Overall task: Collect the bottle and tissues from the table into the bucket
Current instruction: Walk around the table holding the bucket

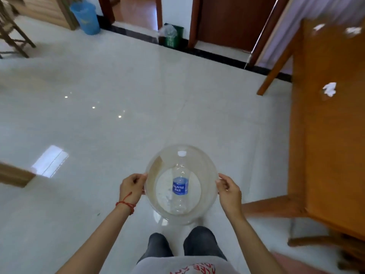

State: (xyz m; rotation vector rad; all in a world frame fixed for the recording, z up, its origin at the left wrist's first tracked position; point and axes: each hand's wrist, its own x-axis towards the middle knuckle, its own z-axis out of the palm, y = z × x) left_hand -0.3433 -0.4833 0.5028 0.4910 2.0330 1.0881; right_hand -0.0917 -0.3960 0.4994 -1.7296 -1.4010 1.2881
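Observation:
I hold a clear plastic bucket (205, 161) in front of me above the floor. My left hand (132, 188) grips its left rim and my right hand (230, 191) grips its right rim. A clear bottle (180, 186) with a blue label and white cap lies inside the bucket. On the wooden table (333, 145) at the right lie crumpled white tissues: one near the middle (329, 89) and two at the far end (318, 27) (353, 31).
A glossy white tiled floor spreads ahead. A blue bin (85, 17) stands at the far left wall, a green bin (171, 35) by the doorway. A wooden chair (11, 34) is at far left. A bench (276, 207) juts out beside the table.

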